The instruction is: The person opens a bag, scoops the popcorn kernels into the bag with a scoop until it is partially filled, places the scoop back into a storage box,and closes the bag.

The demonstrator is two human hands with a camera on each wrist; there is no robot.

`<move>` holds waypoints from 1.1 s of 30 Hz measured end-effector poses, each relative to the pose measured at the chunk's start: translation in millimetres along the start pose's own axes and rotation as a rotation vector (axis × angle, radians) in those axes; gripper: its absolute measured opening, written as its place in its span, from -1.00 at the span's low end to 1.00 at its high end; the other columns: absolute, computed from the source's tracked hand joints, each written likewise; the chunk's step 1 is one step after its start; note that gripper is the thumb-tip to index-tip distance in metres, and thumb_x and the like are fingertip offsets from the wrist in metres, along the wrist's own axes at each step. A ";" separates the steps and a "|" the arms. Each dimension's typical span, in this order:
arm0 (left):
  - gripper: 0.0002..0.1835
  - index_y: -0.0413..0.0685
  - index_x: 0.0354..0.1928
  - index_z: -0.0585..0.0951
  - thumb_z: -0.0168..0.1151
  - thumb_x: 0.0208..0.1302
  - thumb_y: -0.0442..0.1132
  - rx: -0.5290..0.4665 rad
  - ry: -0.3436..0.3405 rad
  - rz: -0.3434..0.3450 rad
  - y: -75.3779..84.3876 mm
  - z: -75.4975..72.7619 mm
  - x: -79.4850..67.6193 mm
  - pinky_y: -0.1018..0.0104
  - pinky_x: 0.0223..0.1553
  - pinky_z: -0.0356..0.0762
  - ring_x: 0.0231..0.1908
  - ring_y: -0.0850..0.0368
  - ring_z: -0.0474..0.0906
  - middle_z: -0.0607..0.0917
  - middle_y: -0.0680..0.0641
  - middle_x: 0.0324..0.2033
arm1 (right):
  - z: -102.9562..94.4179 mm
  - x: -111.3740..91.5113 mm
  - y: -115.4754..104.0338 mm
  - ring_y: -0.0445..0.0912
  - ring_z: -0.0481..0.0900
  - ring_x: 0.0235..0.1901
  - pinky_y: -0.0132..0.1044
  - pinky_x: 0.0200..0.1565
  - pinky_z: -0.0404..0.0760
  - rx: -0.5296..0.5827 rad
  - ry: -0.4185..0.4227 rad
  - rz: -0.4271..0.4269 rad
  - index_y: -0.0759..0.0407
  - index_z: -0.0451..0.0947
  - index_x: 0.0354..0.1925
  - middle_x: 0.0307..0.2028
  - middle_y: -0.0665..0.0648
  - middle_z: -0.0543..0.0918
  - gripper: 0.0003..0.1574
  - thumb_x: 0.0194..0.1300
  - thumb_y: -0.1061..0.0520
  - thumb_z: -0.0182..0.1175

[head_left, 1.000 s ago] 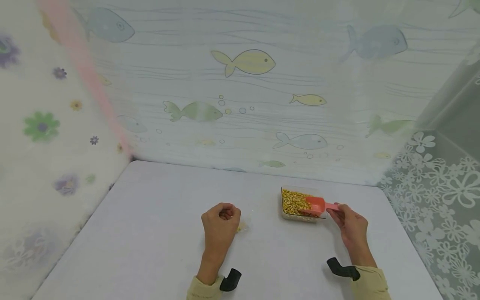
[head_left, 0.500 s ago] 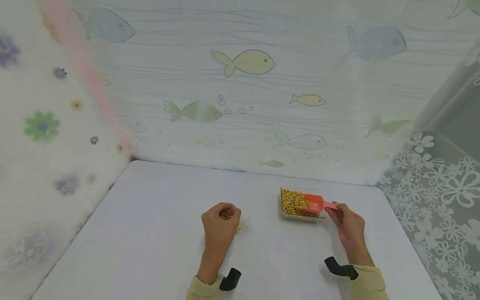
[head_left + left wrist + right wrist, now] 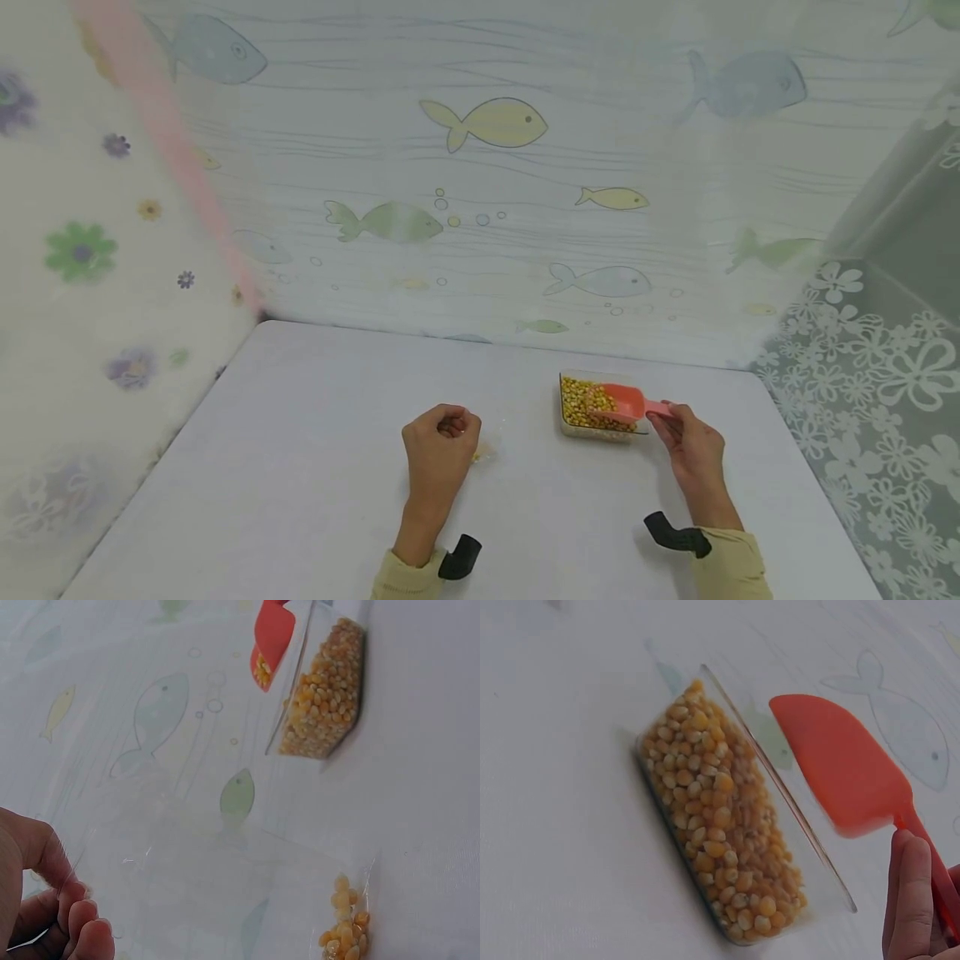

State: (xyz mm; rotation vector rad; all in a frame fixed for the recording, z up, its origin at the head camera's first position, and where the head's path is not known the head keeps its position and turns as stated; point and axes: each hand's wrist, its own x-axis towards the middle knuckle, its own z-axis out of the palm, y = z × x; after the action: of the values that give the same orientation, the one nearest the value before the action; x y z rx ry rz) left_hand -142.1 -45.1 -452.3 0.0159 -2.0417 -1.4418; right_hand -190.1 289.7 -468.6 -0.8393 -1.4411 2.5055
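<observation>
In the head view my left hand (image 3: 441,446) pinches the upper edge of a clear plastic bag (image 3: 285,862). A small heap of corn kernels (image 3: 346,930) lies in the bag's bottom corner. My right hand (image 3: 693,450) grips the handle of a red scoop (image 3: 632,403), which carries some kernels at its front. The scoop is held over a clear rectangular container (image 3: 784,791) filled with loose corn kernels (image 3: 705,810). From the right wrist, the scoop's underside shows above the container's rim, and its load is hidden.
Both hands are over a white table (image 3: 322,400). A fish-patterned curtain (image 3: 360,275) hangs along its far edge. At the left is a flower-patterned sheet (image 3: 150,317), and at the right a translucent flowered sheet (image 3: 862,400).
My right hand has raised the scoop out of the corn kernels and shifted slightly left, with kernels now in the scoop. The left hand and the bag have stayed nearly still.
</observation>
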 end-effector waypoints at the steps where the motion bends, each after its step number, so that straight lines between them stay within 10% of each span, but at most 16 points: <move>1: -0.88 -0.20 -0.54 0.69 0.33 0.06 -0.52 0.001 0.000 0.000 -0.4 0.3 -0.2 0.43 -0.58 0.53 -0.66 0.28 0.48 0.63 0.01 -0.67 | 0.3 -0.6 0.2 -0.23 0.78 -0.32 -0.42 -0.13 0.69 0.005 -0.002 -0.008 0.14 0.68 -0.30 -0.40 -0.02 0.77 -0.74 0.50 0.22 0.09; 33: -0.84 -0.15 -0.58 0.67 0.34 0.07 -0.51 0.003 -0.012 -0.021 1.5 -0.4 -0.1 0.40 -0.57 0.54 -0.66 0.28 0.48 0.61 0.04 -0.68 | 25.6 -27.9 3.1 -0.20 0.77 -0.29 -0.43 -0.11 0.68 0.003 -0.134 -0.034 0.10 0.73 -0.34 -0.35 0.01 0.77 -0.61 0.56 0.18 0.03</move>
State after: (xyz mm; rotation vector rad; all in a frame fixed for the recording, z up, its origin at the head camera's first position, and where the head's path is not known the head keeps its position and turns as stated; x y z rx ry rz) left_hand -141.3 -44.8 -451.0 0.0305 -2.0591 -1.4545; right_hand -179.7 258.1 -450.1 -0.6515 -1.4777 2.5819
